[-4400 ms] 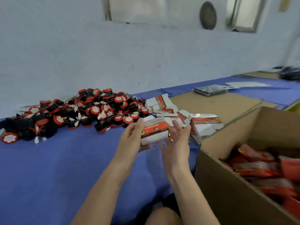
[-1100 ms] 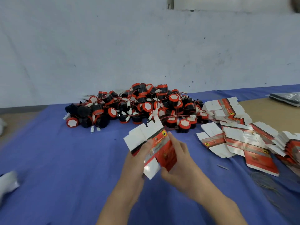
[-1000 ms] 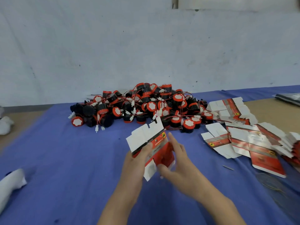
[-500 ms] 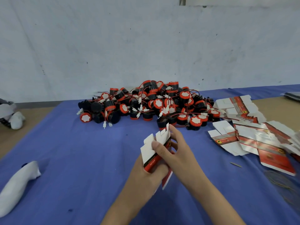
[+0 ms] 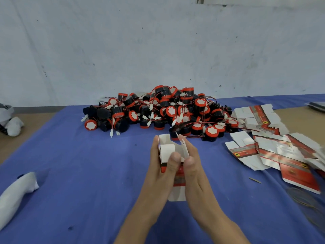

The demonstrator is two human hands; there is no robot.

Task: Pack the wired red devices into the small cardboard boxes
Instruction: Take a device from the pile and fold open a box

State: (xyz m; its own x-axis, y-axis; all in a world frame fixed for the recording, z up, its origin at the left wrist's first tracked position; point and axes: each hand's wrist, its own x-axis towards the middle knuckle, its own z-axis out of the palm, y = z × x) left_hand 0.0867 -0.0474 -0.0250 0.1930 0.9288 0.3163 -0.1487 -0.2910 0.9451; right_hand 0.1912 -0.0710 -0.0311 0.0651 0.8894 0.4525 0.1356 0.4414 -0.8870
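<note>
box popped open, flaps next

flattened half a second ago, the box [image 5: 166, 152] now stands open as a tube between both hands. left hand [image 5: 162, 169] grips its left wall, thumb pressing an end flap inward; right hand [image 5: 192, 166] pinches the right wall. step in hand: forming the box. next calls for tucking the flaps shut, then reaching to the devices [image 5: 163, 110] piled just beyond the fingertips.

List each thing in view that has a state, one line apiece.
small cardboard box, partly folded up, top flaps open
left hand, grips the box, thumb on a flap
right hand, grips the box's other side
red devices, loose in a heap, wires tangled, unpacked
flat box blanks, unfolded, lying overlapped
white cloth, lying limp
</note>
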